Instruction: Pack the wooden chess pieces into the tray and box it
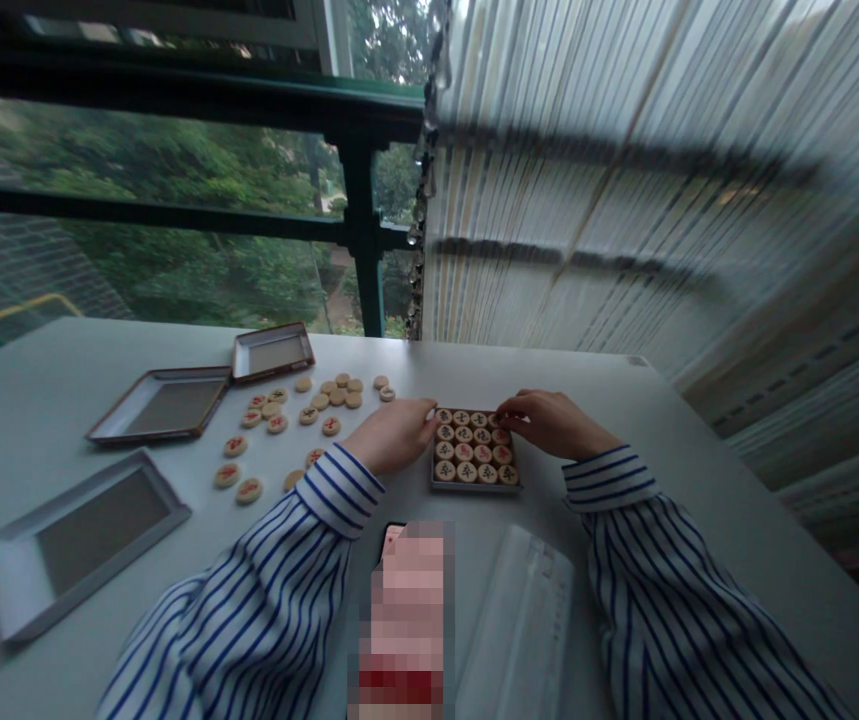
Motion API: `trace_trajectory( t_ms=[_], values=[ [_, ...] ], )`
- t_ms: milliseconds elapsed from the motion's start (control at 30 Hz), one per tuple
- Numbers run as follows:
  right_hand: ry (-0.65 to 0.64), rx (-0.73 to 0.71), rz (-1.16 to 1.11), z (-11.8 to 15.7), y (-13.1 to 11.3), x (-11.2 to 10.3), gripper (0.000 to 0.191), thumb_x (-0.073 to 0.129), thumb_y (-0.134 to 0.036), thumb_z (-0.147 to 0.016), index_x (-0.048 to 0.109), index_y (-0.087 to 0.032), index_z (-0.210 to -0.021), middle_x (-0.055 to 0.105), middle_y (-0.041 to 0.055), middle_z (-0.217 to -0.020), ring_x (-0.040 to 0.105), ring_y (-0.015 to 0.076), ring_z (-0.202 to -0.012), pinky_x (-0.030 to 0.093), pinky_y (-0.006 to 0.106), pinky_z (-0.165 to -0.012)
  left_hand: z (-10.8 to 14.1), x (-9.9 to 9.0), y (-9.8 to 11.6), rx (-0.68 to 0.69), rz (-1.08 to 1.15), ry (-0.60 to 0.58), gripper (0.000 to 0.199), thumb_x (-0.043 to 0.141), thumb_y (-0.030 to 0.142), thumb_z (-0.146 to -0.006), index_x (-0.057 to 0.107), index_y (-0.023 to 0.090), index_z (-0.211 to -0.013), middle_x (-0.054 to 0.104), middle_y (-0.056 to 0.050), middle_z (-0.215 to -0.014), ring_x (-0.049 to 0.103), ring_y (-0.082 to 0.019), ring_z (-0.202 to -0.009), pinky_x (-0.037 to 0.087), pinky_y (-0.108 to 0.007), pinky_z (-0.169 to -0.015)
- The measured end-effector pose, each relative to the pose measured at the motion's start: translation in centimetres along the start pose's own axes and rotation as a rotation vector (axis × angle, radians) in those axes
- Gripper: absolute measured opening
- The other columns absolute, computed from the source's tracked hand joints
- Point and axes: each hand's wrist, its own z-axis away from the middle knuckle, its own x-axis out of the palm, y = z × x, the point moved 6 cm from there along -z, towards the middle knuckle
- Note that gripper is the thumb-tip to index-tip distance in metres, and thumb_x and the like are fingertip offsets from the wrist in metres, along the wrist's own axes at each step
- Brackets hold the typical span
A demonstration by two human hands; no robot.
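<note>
Wooden discs fill tray; half-curled left hand at its left rim, bent-fingered right hand at far-right disc, grips unclear; best seat each flat

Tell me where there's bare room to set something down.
The table is bare right of the right sleeve, out to the table's edge, and beyond the filled tray, to the far edge. It's crowded left of the left hand, with loose discs and three trays, and between the sleeves, with a phone and translucent item.

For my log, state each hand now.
Left hand: at left edge of the tray; grip unclear.
Right hand: at the far-right xiangqi piece; grip unclear.
</note>
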Motion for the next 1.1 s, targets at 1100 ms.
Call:
trace_trajectory(
  t_ms=[1100],
  values=[
    [-0.147, -0.008, -0.127, 0.64, 0.12, 0.0, 0.025, 0.052, -0.041, -0.075, 0.066, -0.027, -0.088, 0.066, 0.0019, -0.081, 0.058, 0.0158, -0.071, 0.041, 0.024, -0.061, 0.08, -0.21, 0.04, -0.005, 0.011, -0.024, 0.037, 0.031, 0.034, -0.085, 0.049, 0.015, -0.111, 0.061, -0.012, -0.104, 0.056, -0.021, -0.096, 0.041, -0.029, -0.077]
  ],
)
